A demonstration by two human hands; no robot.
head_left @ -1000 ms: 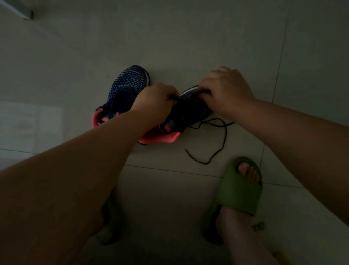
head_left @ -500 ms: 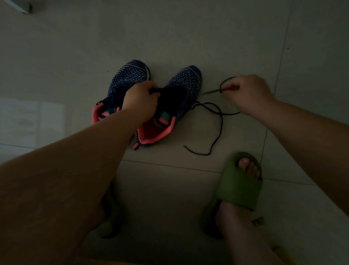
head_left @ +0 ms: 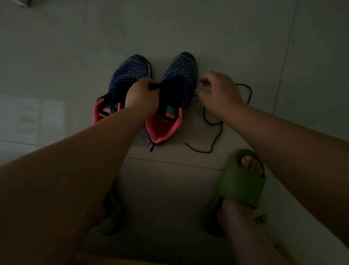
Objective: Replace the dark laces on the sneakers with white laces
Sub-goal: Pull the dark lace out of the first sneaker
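Note:
Two dark blue knit sneakers with pink lining stand side by side on the tiled floor. The left sneaker (head_left: pixel 130 71) still has dark laces. My left hand (head_left: pixel 141 96) grips the tongue of the right sneaker (head_left: pixel 183 70). My right hand (head_left: pixel 221 92) hovers at that shoe's right edge, thumb and forefinger apart with nothing seen between them. A loose dark lace (head_left: pixel 217 136) trails over the floor to the right of the shoe and passes behind my right hand. No white lace is in view.
My right foot in a green slipper (head_left: pixel 239 181) stands close to the lace's end. The other green slipper (head_left: pixel 107 225) is half hidden under my left arm. The light is dim. A pale object (head_left: pixel 24 1) shows at the top left corner.
My right hand pulled the dark lace out to the right, then came back to the right sneaker's edge, leaving the lace on the floor. My left hand kept hold of the tongue.

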